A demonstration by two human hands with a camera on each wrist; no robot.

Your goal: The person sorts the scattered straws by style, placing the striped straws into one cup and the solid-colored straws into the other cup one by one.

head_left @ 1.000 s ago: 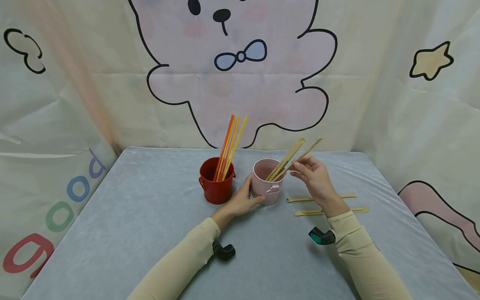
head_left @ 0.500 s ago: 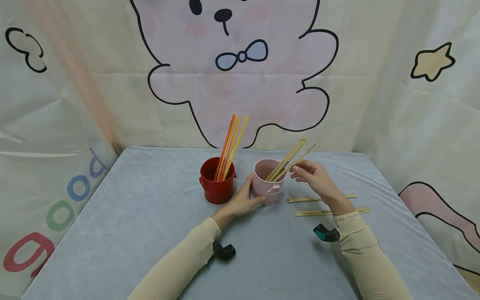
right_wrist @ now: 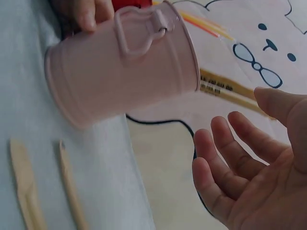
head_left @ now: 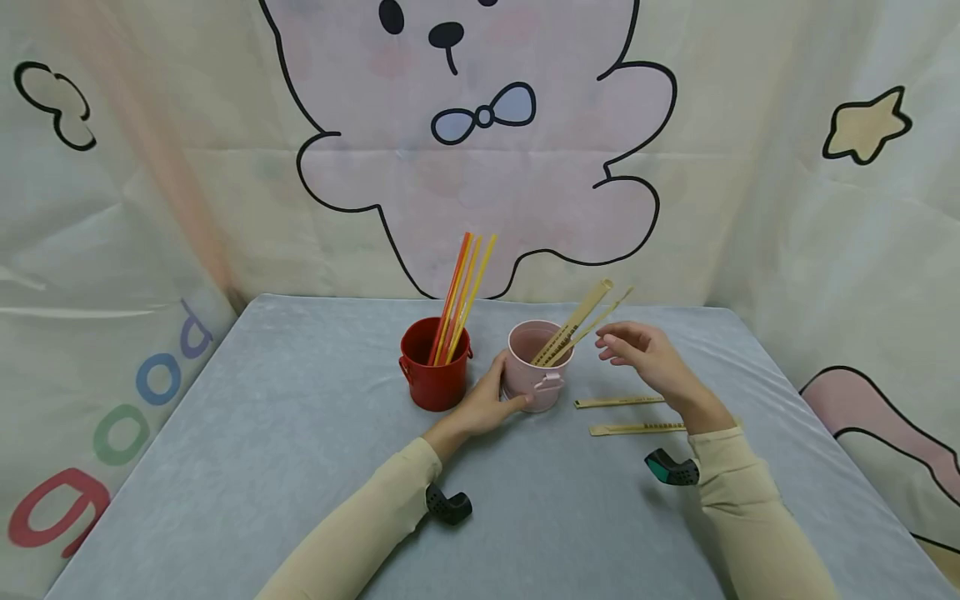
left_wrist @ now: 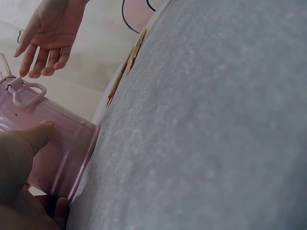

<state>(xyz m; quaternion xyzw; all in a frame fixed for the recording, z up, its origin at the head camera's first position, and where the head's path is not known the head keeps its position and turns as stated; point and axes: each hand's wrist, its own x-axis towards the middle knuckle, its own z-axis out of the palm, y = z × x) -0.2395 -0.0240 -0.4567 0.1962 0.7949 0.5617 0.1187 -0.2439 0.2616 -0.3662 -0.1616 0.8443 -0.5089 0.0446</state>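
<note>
My left hand (head_left: 480, 407) grips the small pink bucket (head_left: 534, 387) from its left side, thumb across the front wall. In the left wrist view the thumb (left_wrist: 41, 136) lies over the bucket's wall, with other fingers round near its base. Bamboo sticks (head_left: 573, 321) with dark print lean to the right inside the bucket. Just right of them, my right hand (head_left: 648, 358) is held in the air, touching nothing, its fingers loosely bent. Two more bamboo sticks lie on the table below it: a farther stick (head_left: 618, 402) and a nearer stick (head_left: 637, 429), both partly covered by the right wrist.
Left of the pink bucket stands a red bucket (head_left: 433, 387) with several red, orange and yellow sticks (head_left: 459, 300) in it. A grey-blue cloth covers the table (head_left: 300, 400). Behind rises a printed curtain (head_left: 247, 167) with a bear drawing.
The right hand has let go of a bamboo stick, which now rests in the pink bucket, and has drawn back to the right. The left hand keeps its hold on the bucket.
</note>
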